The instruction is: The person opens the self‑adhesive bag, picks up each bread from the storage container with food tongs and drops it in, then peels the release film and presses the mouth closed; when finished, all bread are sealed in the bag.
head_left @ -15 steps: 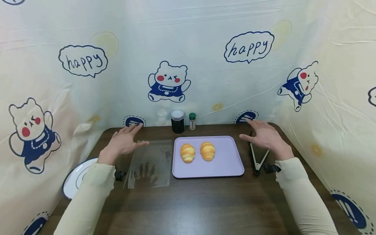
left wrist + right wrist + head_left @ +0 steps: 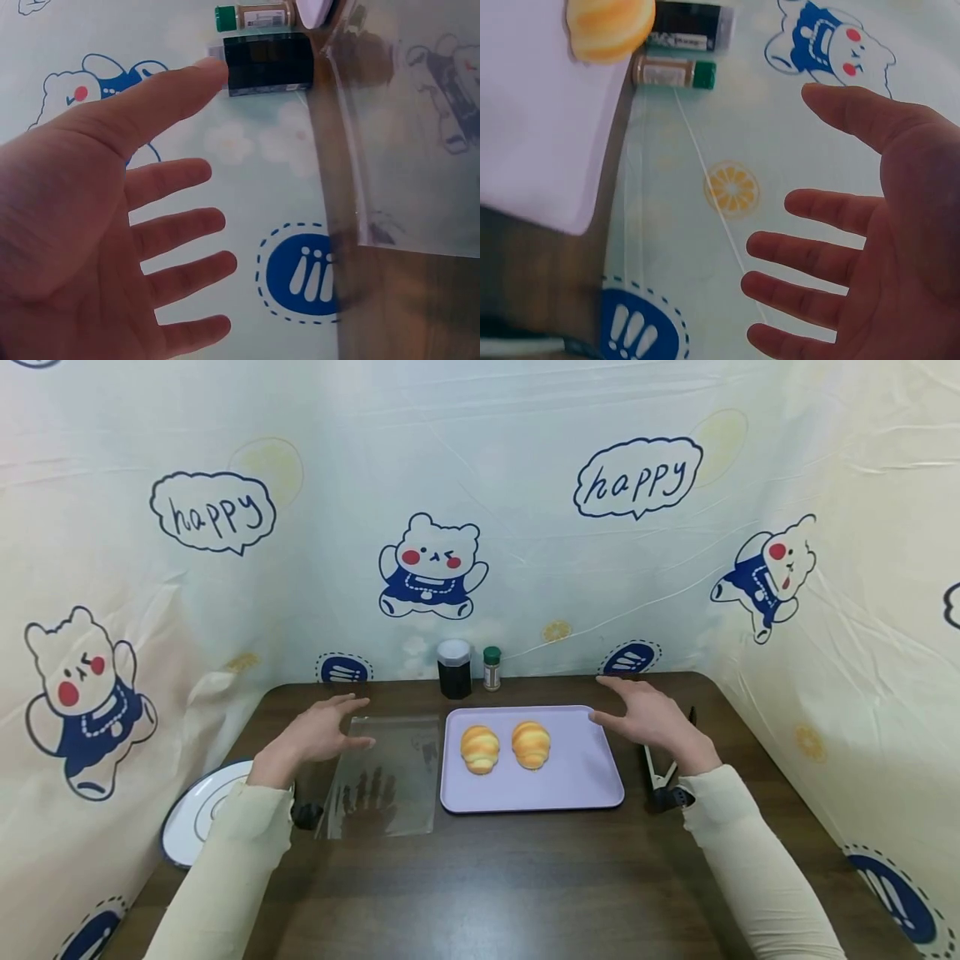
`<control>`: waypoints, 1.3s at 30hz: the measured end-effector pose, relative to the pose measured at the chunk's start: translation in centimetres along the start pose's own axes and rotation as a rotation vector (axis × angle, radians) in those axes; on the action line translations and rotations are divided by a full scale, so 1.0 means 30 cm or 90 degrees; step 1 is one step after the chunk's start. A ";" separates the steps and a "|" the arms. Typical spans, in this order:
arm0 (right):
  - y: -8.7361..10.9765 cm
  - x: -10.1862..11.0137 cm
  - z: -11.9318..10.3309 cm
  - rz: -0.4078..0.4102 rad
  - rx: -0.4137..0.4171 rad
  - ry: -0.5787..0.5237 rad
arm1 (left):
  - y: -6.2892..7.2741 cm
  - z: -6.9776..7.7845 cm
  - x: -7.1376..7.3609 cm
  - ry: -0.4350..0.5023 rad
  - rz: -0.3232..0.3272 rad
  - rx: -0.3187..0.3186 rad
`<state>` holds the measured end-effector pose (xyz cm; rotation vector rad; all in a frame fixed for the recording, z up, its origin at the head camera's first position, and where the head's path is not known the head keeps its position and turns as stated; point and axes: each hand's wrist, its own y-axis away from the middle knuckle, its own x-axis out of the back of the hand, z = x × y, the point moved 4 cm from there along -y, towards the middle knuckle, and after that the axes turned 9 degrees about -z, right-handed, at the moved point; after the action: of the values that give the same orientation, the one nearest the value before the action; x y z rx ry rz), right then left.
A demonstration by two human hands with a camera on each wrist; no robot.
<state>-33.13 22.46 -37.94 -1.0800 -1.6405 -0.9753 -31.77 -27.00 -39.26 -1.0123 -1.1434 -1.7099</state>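
My left hand [image 2: 311, 732] is held over the left side of the table, beside a clear plastic bag [image 2: 397, 810] lying flat. In the left wrist view its fingers [image 2: 184, 232] are spread and nothing is in them. The right hand [image 2: 651, 718] hovers by the right edge of a lilac tray [image 2: 577, 760], thumb near the rim, fingers apart and holding nothing. Two striped bread rolls [image 2: 480, 750] sit side by side on the tray. Partly hidden under the right wrist lies a pair of tongs [image 2: 660, 772] with pale arms.
Behind the tray stand a dark jar [image 2: 454, 670] with a pale lid and a small green-capped shaker bottle [image 2: 491, 669]. A white plate [image 2: 187, 818] with a blue rim lies at the left table edge, partly behind the left sleeve. Printed cloth surrounds the table.
My right hand has moved left, from above the tongs toward the tray's right edge. The left hand has drawn slightly back, its fingers bent a little more.
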 end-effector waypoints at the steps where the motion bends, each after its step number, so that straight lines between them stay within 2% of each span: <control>1: -0.003 -0.005 -0.012 0.000 0.006 -0.003 | -0.001 -0.001 -0.005 0.004 -0.003 -0.001; 16: -0.049 -0.086 -0.180 0.018 0.114 -0.031 | -0.005 -0.019 -0.050 0.030 -0.024 -0.005; 24: -0.069 -0.128 -0.271 -0.009 0.129 -0.034 | -0.004 -0.023 -0.059 0.025 -0.024 -0.006; 31: -0.091 -0.155 -0.336 -0.008 0.159 -0.031 | -0.005 -0.026 -0.074 0.027 -0.027 -0.015; 39: -0.130 -0.196 -0.409 -0.011 0.170 -0.011 | -0.016 -0.040 -0.090 0.026 -0.026 -0.019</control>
<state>-32.42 8.60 -40.72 -0.8974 -1.7397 -0.7329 -31.50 -27.49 -42.21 -0.9744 -1.1218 -1.7766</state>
